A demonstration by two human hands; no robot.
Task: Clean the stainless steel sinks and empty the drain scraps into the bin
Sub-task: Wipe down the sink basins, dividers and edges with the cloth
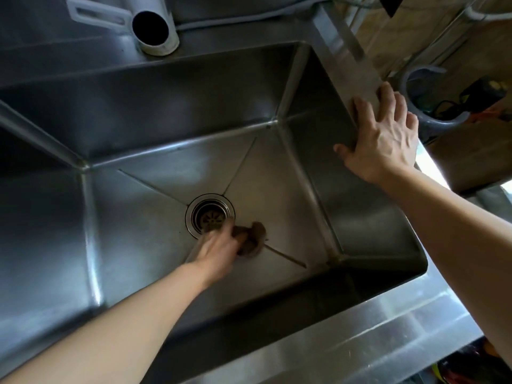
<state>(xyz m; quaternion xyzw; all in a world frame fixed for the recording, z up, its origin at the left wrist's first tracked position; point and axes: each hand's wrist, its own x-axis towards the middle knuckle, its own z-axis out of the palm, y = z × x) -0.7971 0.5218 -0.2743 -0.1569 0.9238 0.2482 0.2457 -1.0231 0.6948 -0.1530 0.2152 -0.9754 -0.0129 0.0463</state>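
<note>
So the left hand (219, 249) is down on the sink (171, 115) floor, fingers curled round a brownish scrubbing pad (250, 239), though it's blurry. Just past its fingertips sits the round drain (210, 216), strainer inside. Stainless steel all around, with a faucet spout (152, 30) up top. Over right, the right hand (383, 137) rests fingers-spread on the sink's right rim, thumb hooked inside.

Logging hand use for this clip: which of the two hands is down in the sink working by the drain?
The left hand, holding a brown pad beside the drain; the right hand only rests on the sink's rim.
</note>
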